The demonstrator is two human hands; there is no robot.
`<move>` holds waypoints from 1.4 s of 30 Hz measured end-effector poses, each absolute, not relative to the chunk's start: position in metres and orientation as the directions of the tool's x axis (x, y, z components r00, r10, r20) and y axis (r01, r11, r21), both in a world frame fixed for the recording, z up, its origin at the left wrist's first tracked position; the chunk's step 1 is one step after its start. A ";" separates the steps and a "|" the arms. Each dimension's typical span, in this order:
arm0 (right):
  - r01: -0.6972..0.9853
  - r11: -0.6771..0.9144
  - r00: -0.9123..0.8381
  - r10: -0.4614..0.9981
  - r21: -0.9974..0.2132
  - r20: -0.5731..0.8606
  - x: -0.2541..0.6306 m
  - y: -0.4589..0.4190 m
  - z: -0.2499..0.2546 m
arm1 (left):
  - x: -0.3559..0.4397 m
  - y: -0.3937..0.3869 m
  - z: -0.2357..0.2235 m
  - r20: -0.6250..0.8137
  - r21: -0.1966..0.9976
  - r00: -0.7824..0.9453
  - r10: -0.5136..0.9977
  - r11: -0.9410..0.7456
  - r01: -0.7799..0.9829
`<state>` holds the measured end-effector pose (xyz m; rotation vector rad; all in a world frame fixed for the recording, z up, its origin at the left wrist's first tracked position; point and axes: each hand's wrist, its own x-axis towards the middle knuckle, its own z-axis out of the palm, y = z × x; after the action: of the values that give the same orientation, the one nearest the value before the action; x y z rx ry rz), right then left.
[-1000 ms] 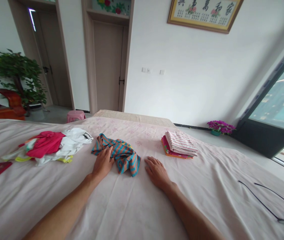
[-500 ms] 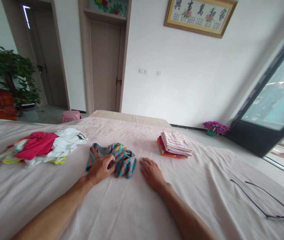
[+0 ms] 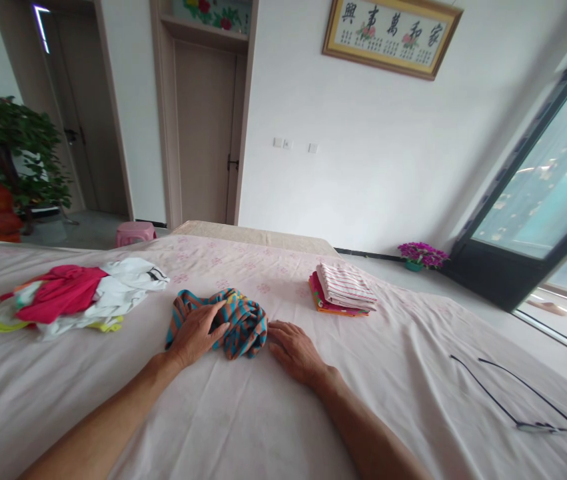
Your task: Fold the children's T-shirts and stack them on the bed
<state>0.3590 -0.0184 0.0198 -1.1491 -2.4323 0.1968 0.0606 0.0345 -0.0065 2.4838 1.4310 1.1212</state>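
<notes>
A crumpled garment with teal and orange-brown stripes [image 3: 248, 327] lies on the pale bed sheet [image 3: 233, 413] in front of me. My left hand [image 3: 202, 333] rests on its left part, thumb and forefinger apart, the other fingers partly hidden; I see no cloth pinched between them. At the garment's right edge, my right hand [image 3: 296, 350] lies palm down on the sheet with its fingers stretched out, the fingertips close to the cloth or just touching it. A loose heap of clothes [image 3: 73, 297], red, white and yellow, is left of my left hand.
Beyond my right hand sits a neat folded stack [image 3: 344, 290] with a striped cloth on top. Black-framed glasses [image 3: 538, 425] lie unfolded at the right. Past the bed are a pink stool [image 3: 136, 232], a potted plant [image 3: 18, 153] and purple flowers [image 3: 420, 255].
My right hand has come left to the garment's right edge. My left hand's thumb and forefinger have spread, and the garment's right side is more bunched. The view has shifted slightly.
</notes>
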 end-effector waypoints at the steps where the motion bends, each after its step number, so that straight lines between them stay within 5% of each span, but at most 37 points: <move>1: 0.686 0.660 -0.573 0.749 -0.307 0.332 0.359 -0.018 0.020 | 0.060 0.037 -0.009 0.548 0.380 0.316 0.775 -0.567 0.731; 9: 0.625 0.701 -0.597 0.712 -0.342 0.370 0.357 -0.021 0.023 | 0.059 0.032 -0.008 0.624 0.345 0.340 0.704 -0.638 0.688; 20: 0.673 0.510 -0.366 0.859 -0.536 0.358 0.327 -0.019 0.010 | 0.068 0.008 0.002 0.697 0.321 0.403 0.594 -0.760 0.565; 25: 0.646 0.486 -0.130 0.830 -0.588 0.543 0.341 -0.017 0.019 | 0.075 0.008 0.003 0.666 0.329 0.354 0.656 -0.685 0.650; 31: 0.676 0.417 0.292 0.605 -0.607 0.741 0.392 -0.001 0.046 | 0.063 0.019 0.001 0.546 0.220 0.383 0.745 -0.568 0.793; 34: 0.567 0.341 0.363 0.714 -0.749 0.599 0.404 0.003 0.043 | 0.060 0.020 0.001 0.551 0.143 0.398 0.734 -0.553 0.821; 38: 0.300 0.219 0.173 0.945 -0.928 0.279 0.398 0.000 0.030 | 0.062 0.018 0.007 0.636 0.115 0.377 0.673 -0.566 0.816; 42: 0.458 0.208 -0.053 0.977 -0.865 0.207 0.387 -0.002 0.021 | 0.062 0.017 0.010 0.724 0.202 0.292 0.624 -0.598 0.776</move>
<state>0.3873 -0.0023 0.0213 -1.3731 -1.6447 0.7804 0.0617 0.0171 0.0100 2.6705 1.4667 1.3447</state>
